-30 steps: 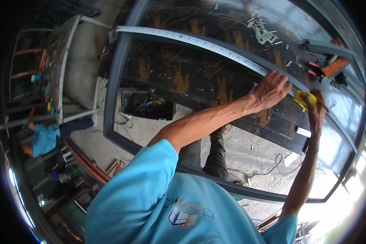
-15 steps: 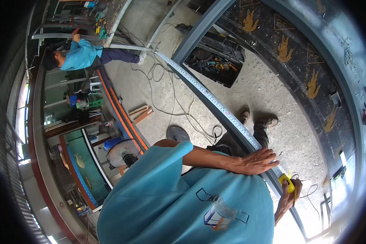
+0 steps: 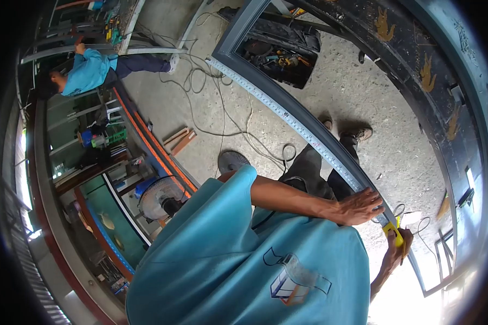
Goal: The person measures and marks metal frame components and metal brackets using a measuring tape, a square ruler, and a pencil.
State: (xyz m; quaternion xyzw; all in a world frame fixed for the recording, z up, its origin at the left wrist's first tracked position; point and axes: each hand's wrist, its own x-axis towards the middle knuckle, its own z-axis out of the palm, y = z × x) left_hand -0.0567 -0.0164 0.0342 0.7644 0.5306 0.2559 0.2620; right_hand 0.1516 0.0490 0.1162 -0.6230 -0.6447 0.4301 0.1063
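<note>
Tape measure blade [image 3: 293, 122] lies extended along one rail of the grey metal frame [image 3: 236, 27], running from the frame's far corner diagonally down to the person's hands. The graduated face is up and the blade lies against the rail along the visible run.

Left hand [image 3: 360, 206]: open and flat, fingers spread, palm pressed down on the blade and rail near the case end. It grips nothing; it acts as a clamp.

Right hand [image 3: 398, 244]: closed around the yellow tape case [image 3: 394, 233], just beside the left hand, at the near end of the rail. Strong backlight here washes out detail, so the position of the thumb on the case cannot be told.

Step in hand, as judged: a length is being taken along the rail, with the blade laid out and held down.

Next move, as judged: a reading calls for the blade to stay flat and straight, the far hook to remain seated at the corner, and the case end to be kept in tension while the mark beside the left hand is read. The graduations are too small to read in this view.

Surroundings: concrete floor [image 3: 374, 97] with loose cables [image 3: 222, 108], an open tool tray [image 3: 279, 57] inside the frame, a floor fan [image 3: 160, 197], and a co-worker [image 3: 87, 73] well apart at a bench.
</note>
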